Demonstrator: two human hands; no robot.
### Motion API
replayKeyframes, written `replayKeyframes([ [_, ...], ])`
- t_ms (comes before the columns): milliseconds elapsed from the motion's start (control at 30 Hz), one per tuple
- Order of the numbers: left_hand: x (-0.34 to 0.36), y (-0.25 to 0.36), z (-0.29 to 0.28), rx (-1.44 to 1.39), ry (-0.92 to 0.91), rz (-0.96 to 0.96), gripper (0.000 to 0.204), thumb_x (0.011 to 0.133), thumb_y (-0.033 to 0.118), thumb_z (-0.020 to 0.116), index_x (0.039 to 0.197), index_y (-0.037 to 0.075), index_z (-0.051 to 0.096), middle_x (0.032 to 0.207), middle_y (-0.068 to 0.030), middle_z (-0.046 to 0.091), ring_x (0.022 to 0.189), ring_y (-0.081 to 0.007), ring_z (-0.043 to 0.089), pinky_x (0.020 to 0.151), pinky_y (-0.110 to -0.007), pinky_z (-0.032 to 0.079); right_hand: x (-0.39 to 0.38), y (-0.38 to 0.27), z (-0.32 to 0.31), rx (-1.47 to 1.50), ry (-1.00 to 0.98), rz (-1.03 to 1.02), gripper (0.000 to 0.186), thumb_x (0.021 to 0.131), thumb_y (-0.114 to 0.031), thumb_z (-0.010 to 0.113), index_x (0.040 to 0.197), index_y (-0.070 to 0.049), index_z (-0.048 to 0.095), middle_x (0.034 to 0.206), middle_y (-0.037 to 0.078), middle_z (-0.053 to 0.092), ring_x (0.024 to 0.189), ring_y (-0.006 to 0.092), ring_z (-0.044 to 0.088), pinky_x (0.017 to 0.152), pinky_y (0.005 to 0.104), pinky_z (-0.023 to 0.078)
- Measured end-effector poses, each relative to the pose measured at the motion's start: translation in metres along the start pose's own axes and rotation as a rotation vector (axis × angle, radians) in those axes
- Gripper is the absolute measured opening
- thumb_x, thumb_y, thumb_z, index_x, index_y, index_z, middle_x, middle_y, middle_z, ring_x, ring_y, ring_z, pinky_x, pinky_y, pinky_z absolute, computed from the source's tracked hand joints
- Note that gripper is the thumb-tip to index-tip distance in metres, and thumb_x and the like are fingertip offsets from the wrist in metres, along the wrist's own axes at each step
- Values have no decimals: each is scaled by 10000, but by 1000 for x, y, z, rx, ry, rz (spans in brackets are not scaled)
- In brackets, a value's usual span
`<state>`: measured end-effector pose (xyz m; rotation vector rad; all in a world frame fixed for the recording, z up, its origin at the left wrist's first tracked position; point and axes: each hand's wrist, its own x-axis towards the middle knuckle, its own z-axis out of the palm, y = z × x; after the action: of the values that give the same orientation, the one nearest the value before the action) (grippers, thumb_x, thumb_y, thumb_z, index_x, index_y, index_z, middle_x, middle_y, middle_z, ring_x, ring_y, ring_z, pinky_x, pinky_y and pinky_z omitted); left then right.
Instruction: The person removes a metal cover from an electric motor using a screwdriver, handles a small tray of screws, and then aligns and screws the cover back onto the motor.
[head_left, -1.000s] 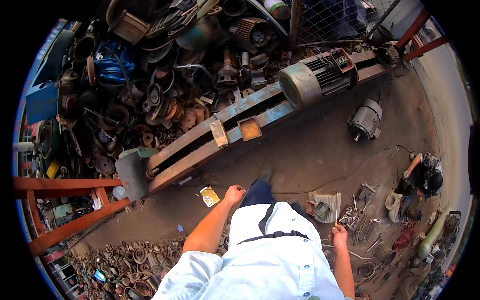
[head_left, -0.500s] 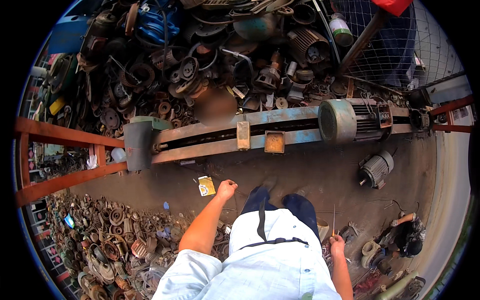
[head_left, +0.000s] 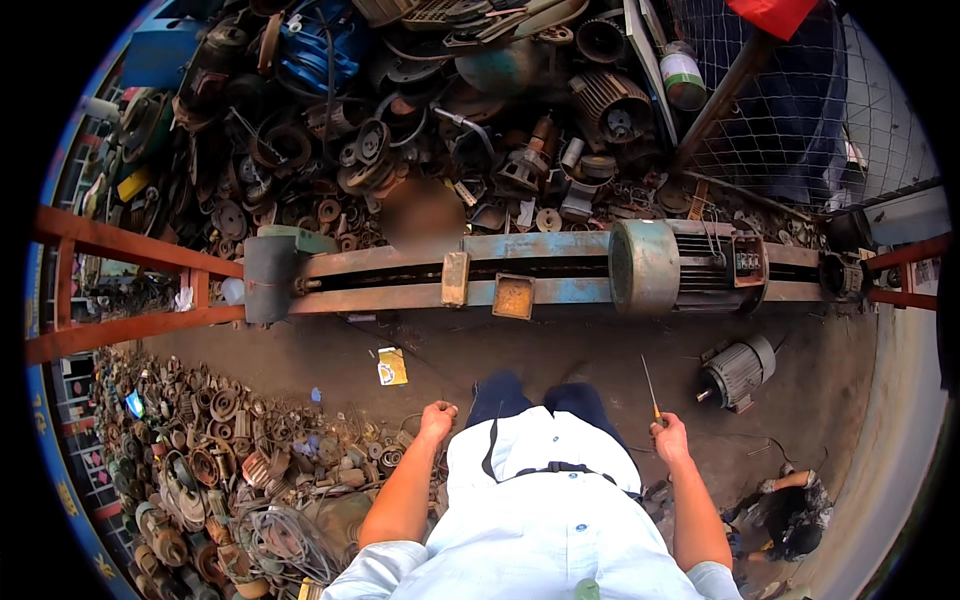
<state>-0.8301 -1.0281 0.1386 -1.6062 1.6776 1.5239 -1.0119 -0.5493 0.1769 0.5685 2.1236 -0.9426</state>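
Note:
My right hand [head_left: 668, 437] is closed round the orange handle of a long thin screwdriver [head_left: 648, 381]. Its shaft points up and away from me, over the floor. On the other side of my body, my left hand [head_left: 437, 420] hangs with its fingers curled together; whatever may be in them is too small to make out. Ahead, a large grey-green electric motor [head_left: 645, 268] lies across two metal beams [head_left: 560, 246]. Its terminal box [head_left: 748, 262] has no cover over the contacts. Left of it on the beams rest a rusty, shallow square cover [head_left: 514, 296] and a narrow block [head_left: 455, 279].
A smaller grey motor [head_left: 740, 373] lies on the floor at right, with a crouching person [head_left: 792, 512] nearer me. A yellow-and-white packet [head_left: 392, 367] lies on the floor. Scrap parts [head_left: 240, 440] heap at left and behind the beams. A dark bucket-like container [head_left: 270, 280] stands at the beams' left end.
My right hand has come up and forward with the screwdriver. The left hand has drawn back and slightly left. The view has shifted, and I stand nearer the beams' motor.

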Motion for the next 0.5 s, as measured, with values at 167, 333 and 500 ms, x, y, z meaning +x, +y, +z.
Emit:
replayKeyframes([
  [167,-8,35,33,44,23,114,243,876,152,658,1024,-40,657,799,-70,675,662,-142,618,604,-295,499,17,-44,-35,-218,51,-271,466,849,-92,627,1297,-7,532,915,142,662,796,238,649,732,349,516],
  [333,3,67,54,109,-27,92,232,875,160,661,989,-42,668,819,-79,683,681,-148,630,625,-301,507,-4,-119,-74,-181,48,-137,483,849,-112,620,1319,-57,528,1185,258,631,1158,388,590,977,411,461],
  [500,51,69,75,200,-133,46,234,858,179,671,923,-46,671,770,-90,675,681,-156,635,635,-310,512,12,-109,-92,-156,42,-30,478,850,-112,621,1315,-58,525,1167,256,638,1125,390,605,955,417,471],
])
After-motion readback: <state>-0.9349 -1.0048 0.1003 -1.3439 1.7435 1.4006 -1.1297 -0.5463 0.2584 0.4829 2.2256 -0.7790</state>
